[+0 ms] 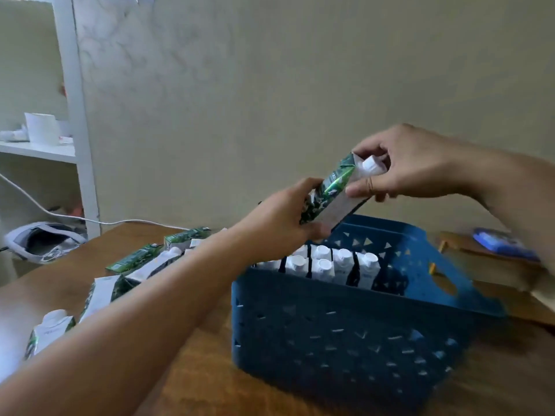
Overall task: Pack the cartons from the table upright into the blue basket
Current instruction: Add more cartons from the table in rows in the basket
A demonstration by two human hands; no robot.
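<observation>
A green-and-white carton (pixel 332 192) with a white cap hangs tilted above the far left corner of the blue basket (pixel 345 325). My left hand (pixel 285 217) grips its lower end and my right hand (pixel 411 166) pinches its capped top. Several cartons (pixel 322 265) stand upright inside the basket, white caps up. More cartons (pixel 141 259) lie flat on the wooden table to the left, partly hidden behind my left forearm; one (pixel 49 328) lies near the table's left edge.
The wooden table (pixel 210 370) meets a plain wall behind. A white shelf unit (pixel 78 115) stands at the far left with a white cable (pixel 90 219) running onto the table. A blue flat object (pixel 501 241) lies on a wooden board at the right.
</observation>
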